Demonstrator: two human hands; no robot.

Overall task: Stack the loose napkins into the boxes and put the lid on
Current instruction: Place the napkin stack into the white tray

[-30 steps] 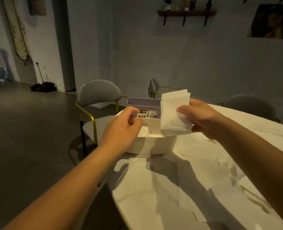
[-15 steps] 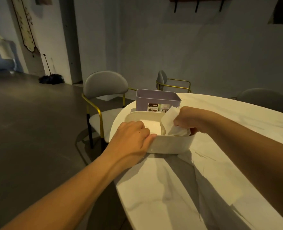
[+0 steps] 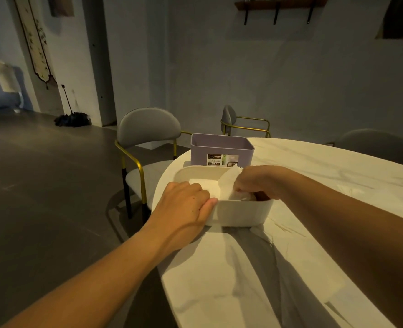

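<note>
A white oval box point(image 3: 240, 213) stands at the near left end of the table. Inside it on the left lies a flat pile of white napkins point(image 3: 210, 187). My left hand point(image 3: 186, 207) grips the box's near left rim, thumb on the outside wall. My right hand point(image 3: 254, 183) reaches into the right half of the box and holds a bunch of napkins point(image 3: 228, 183) that stick up above the rim. Behind it stands an open lilac box point(image 3: 221, 150) with a label on its front. No lid is in view.
The white marble table point(image 3: 314, 268) curves away at its left edge just beside the box. A grey chair with gold arms point(image 3: 146, 138) stands left of the table, another point(image 3: 231, 119) behind it, a third point(image 3: 380, 144) at the far right.
My right hand has brought the bunch of napkins down from above the box into its right half. My left hand has moved from the box's top to its near left rim.
</note>
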